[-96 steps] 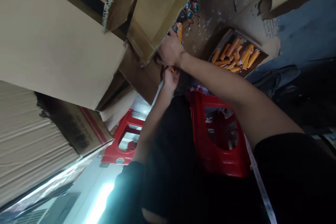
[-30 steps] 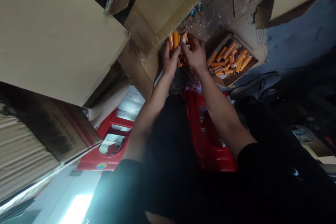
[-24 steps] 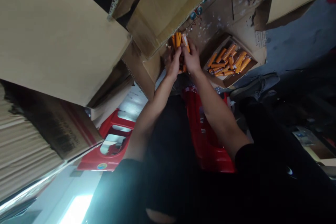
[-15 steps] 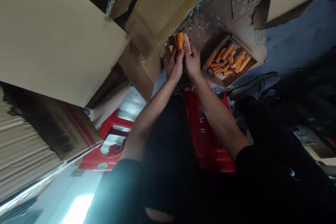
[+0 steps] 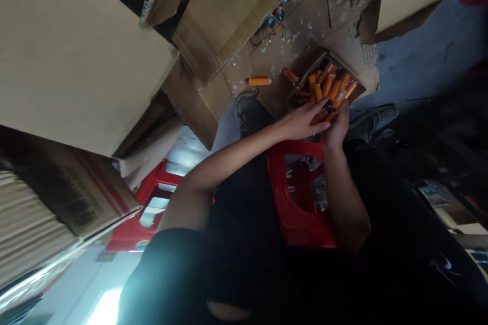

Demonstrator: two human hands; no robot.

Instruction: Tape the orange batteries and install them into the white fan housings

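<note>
Several orange cylinders (image 5: 327, 80), like battery cells, lie jumbled in a small open cardboard box (image 5: 348, 67). Over the box's near edge, my left hand (image 5: 304, 121) is open with its fingers stretched across the cylinders. Beside it, my right hand (image 5: 337, 124) is open and cupped at the near right side of the pile, its fingertips partly hidden. One loose cylinder (image 5: 259, 81) lies on the cardboard to the left. Another cylinder (image 5: 290, 76) rests just outside the box's left side.
A red plastic stool (image 5: 284, 208) stands below my hands, and another red stool (image 5: 150, 198) is to the left. Large cardboard boxes (image 5: 76, 51) fill the upper left. Small round teal parts with wires (image 5: 271, 22) lie beyond. My shoe (image 5: 247, 109) is near the loose cylinder.
Both hands have moved right, from the cardboard floor to the box. The bunch of orange cylinders they held together is now let go among those in the box.
</note>
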